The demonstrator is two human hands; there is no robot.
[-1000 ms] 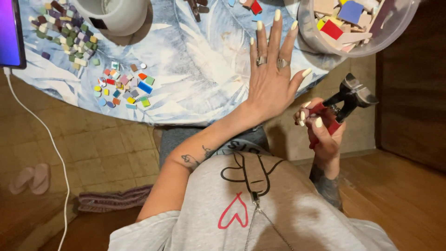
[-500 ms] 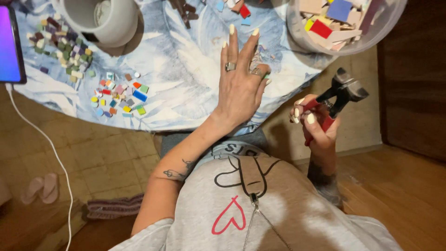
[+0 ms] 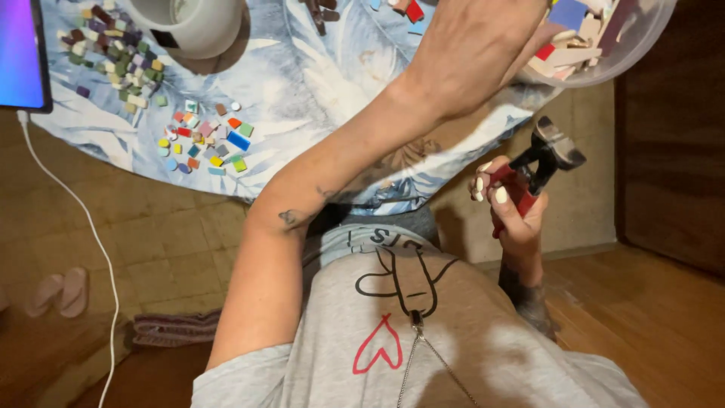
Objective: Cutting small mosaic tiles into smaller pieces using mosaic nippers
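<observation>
My left hand (image 3: 476,45) reaches across the table to the rim of a clear plastic bowl (image 3: 638,45) that holds flat tile pieces (image 3: 574,38) in several colours. Its fingers run past the top edge of the view, so I cannot see whether they hold anything. My right hand (image 3: 517,215) is off the table's edge, above my lap, gripping red-handled tile nippers (image 3: 547,155) with the black jaws pointing up and to the right.
A round table with a blue leaf-print cloth (image 3: 302,91) carries a scatter of small coloured tiles (image 3: 208,140), a denser pile (image 3: 113,53), a white pot (image 3: 196,26) and a lit tablet (image 3: 19,53) with a white cable (image 3: 83,219). Slippers (image 3: 60,291) lie on the floor.
My left hand lifted off the cloth and swung up and right to the plastic bowl. The right hand with the nippers stayed by the table's edge.
</observation>
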